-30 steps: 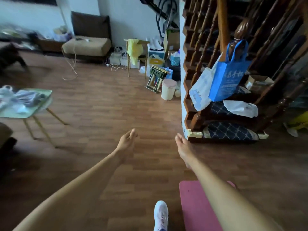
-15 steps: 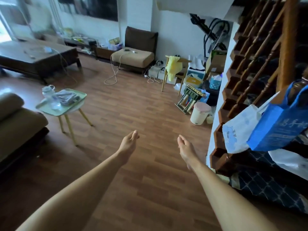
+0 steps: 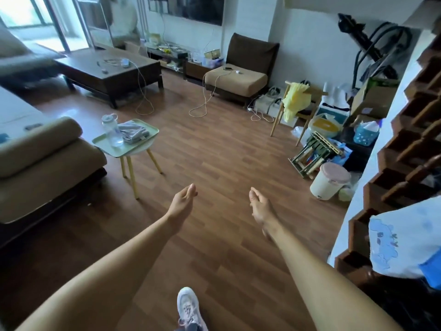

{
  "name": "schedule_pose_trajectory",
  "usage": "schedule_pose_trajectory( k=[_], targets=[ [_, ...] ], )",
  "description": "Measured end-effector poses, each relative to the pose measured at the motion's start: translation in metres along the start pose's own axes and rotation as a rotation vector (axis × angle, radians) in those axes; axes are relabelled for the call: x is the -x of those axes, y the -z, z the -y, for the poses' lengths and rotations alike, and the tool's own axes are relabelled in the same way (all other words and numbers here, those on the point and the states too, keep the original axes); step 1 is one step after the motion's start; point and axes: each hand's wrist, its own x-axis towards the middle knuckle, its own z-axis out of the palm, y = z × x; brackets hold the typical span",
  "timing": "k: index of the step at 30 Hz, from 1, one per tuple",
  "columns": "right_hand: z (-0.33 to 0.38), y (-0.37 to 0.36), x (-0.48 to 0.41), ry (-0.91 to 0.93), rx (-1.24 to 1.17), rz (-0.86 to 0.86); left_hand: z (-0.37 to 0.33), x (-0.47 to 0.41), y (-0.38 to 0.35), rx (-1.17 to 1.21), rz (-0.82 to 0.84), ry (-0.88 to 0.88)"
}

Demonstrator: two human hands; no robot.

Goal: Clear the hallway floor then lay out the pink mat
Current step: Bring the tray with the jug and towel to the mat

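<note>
Brown laminate floor (image 3: 226,151) is crossed by a white cable (image 3: 202,108) near the far chair, and a pedal bin (image 3: 330,181) and a folding stool (image 3: 315,154) are seen beside the staircase wall. The left hand (image 3: 182,201) and right hand (image 3: 259,206) are held out ahead, fingers straight, nothing carried. The pink mat is not in view, so its laying-out is judged not yet done, and the clearing seems unfinished.

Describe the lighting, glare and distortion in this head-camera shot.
Head view: daylight blows out the glass door at top left and sheens the floor near it; the staircase at right sits dim; the wide lens bows the walls; left hand and right hand look sharp.
</note>
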Motion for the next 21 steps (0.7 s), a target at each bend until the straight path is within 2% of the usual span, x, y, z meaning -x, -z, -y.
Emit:
schedule_pose_trajectory(
  k=[9, 15, 21],
  targets=[
    [0.046, -0.035, -0.136, 0.044, 0.053, 0.041, -0.027, -0.123, 0.013, 0.044, -0.051, -0.012],
    [0.083, -0.073, -0.227, 0.067, 0.098, 0.070, -0.050, -0.205, 0.048, 0.012, -0.112, -0.043],
    [0.103, -0.119, -0.281, 0.083, 0.123, 0.154, -0.053, -0.251, 0.084, -0.007, -0.203, -0.048]
  ],
)
